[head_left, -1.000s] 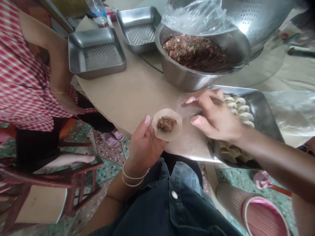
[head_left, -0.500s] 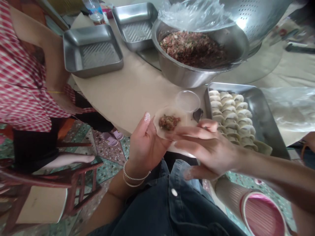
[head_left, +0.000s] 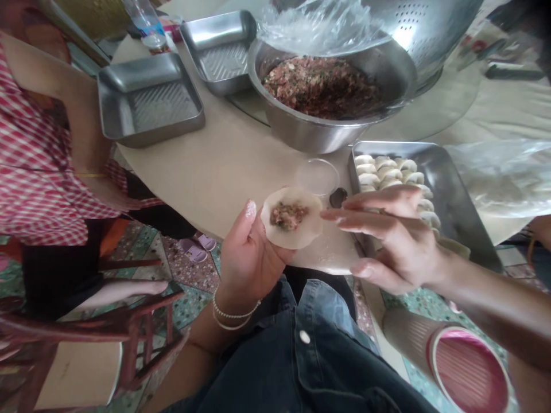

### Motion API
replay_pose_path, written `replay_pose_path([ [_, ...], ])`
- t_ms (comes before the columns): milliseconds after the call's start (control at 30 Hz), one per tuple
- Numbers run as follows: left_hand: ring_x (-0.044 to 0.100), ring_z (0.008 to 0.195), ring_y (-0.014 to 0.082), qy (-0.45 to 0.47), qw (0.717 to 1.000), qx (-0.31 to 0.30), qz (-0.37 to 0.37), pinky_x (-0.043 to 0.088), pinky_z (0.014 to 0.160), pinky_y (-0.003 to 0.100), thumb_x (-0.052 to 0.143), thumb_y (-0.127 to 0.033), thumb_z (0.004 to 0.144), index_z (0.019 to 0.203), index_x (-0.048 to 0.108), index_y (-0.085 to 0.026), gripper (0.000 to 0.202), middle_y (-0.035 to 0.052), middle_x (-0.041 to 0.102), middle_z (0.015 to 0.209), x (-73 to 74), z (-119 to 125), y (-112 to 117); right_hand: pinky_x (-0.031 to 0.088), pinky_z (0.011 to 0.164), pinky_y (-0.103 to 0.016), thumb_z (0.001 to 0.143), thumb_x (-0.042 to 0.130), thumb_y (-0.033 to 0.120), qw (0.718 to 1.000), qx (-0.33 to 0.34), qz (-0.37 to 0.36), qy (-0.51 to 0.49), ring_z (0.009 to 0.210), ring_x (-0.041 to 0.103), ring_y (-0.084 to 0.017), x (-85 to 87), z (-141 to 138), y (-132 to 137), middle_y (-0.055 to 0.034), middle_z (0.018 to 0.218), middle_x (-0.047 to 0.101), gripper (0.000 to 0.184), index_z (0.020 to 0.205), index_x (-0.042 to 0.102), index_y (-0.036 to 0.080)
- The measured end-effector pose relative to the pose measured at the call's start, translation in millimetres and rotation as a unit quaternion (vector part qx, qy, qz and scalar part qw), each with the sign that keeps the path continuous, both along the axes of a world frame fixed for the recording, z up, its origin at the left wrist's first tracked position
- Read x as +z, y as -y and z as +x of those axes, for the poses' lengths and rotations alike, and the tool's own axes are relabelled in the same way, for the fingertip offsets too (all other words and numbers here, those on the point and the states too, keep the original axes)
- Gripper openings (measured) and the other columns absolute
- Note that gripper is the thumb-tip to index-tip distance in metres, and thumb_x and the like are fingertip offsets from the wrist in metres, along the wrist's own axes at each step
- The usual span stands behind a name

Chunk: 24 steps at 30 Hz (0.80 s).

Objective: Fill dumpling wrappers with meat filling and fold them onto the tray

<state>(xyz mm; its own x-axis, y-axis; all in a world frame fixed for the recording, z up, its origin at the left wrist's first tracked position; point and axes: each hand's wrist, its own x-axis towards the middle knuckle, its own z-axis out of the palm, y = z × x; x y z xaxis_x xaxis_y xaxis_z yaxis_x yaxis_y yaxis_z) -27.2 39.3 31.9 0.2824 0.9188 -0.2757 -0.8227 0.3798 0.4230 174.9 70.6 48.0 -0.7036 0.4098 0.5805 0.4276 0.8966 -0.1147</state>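
A round dumpling wrapper [head_left: 310, 230] lies flat across the fingers of my left hand [head_left: 253, 255], whose thumb stands up at its left edge. On the wrapper sits a clump of meat filling [head_left: 289, 216]. My right hand [head_left: 398, 241] has its fingers stretched out and apart, holding nothing. Its fingertips are close to the wrapper's right edge; whether they touch it I cannot tell. Behind that hand, a metal tray [head_left: 465, 212] bears rows of folded dumplings [head_left: 390, 172], partly hidden by my fingers.
A steel bowl of meat filling [head_left: 318, 86] stands at the back under a plastic bag [head_left: 322, 28]. Two metal pans [head_left: 150, 103] are at the left. A clear round lid [head_left: 318, 176] lies on the table [head_left: 202, 183]. Another person in a checked shirt [head_left: 38, 166] is at the left.
My right hand has moved right, away from the wrapper, and its fingers have spread. The wrapper stays on my left hand, now less covered. The whole view has shifted slightly.
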Motion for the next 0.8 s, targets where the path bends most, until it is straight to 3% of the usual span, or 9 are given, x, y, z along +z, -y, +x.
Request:
replay_pose_path([
  [133, 0.039, 0.141, 0.0295, 0.009, 0.999, -0.05, 0.013, 0.033, 0.116, 0.047, 0.026, -0.045, 0.098, 0.129, 0.057, -0.009, 0.057, 0.0148, 0.062, 0.132, 0.4, 0, 1, 0.034, 0.086, -0.041, 0.096, 0.035, 0.056, 0.998, -0.043, -0.011, 0.048, 0.112, 0.057, -0.023, -0.9, -3, -4, -0.0123, 0.125, 0.062, 0.052, 0.128, 0.044, 0.016],
  [267, 0.043, 0.138, 0.0293, -0.012, 1.0, 0.003, -0.001, 0.035, 0.115, 0.048, 0.025, -0.04, 0.099, 0.131, 0.056, -0.008, 0.055, 0.0153, 0.066, 0.126, 0.6, -1, 0, 0.034, 0.087, -0.04, 0.095, 0.043, 0.051, 1.0, -0.023, 0.002, 0.021, 0.11, 0.059, -0.023, -9.9, -3, 3, -0.0094, 0.118, 0.066, 0.051, 0.133, 0.043, 0.016],
  [367, 0.045, 0.136, 0.0304, -0.018, 1.0, 0.018, -0.011, 0.036, 0.114, 0.049, 0.028, -0.04, 0.098, 0.129, 0.056, -0.008, 0.053, 0.0161, 0.066, 0.126, 2.4, -3, 0, 0.037, 0.083, -0.037, 0.093, 0.05, 0.046, 1.0, 0.023, 0.019, -0.008, 0.107, 0.06, -0.018, -13.3, -3, 14, -0.0051, 0.109, 0.07, 0.038, 0.121, 0.053, 0.02],
  [500, 0.046, 0.136, 0.0314, 0.001, 0.999, -0.044, -0.005, 0.036, 0.113, 0.049, 0.028, -0.044, 0.098, 0.122, 0.06, -0.008, 0.054, 0.0166, 0.067, 0.124, 5.7, -2, 3, 0.039, 0.077, -0.032, 0.084, 0.063, 0.029, 0.995, 0.063, 0.069, -0.039, 0.11, 0.058, -0.013, -12.8, -8, 26, 0.0, 0.106, 0.072, 0.014, 0.096, 0.06, 0.024],
  [633, 0.048, 0.133, 0.0324, 0.022, 0.995, -0.097, -0.006, 0.037, 0.112, 0.048, 0.026, -0.047, 0.097, 0.12, 0.06, -0.009, 0.056, 0.017, 0.067, 0.124, 6.0, -4, 7, 0.037, 0.083, -0.033, 0.081, 0.064, 0.021, 0.993, 0.027, 0.116, -0.02, 0.108, 0.057, -0.01, -13.4, -6, 31, 0.0053, 0.108, 0.072, 0.012, 0.091, 0.062, 0.027],
  [800, 0.047, 0.134, 0.0335, 0.02, 0.995, -0.101, -0.009, 0.035, 0.113, 0.051, 0.03, -0.046, 0.097, 0.127, 0.056, -0.009, 0.054, 0.0177, 0.063, 0.13, 5.0, -6, 11, 0.034, 0.077, -0.036, 0.078, 0.068, 0.022, 0.985, -0.055, 0.14, -0.079, 0.094, 0.06, -0.014, -15.1, 2, 36, 0.008, 0.1, 0.073, 0.011, 0.086, 0.064, 0.028],
])
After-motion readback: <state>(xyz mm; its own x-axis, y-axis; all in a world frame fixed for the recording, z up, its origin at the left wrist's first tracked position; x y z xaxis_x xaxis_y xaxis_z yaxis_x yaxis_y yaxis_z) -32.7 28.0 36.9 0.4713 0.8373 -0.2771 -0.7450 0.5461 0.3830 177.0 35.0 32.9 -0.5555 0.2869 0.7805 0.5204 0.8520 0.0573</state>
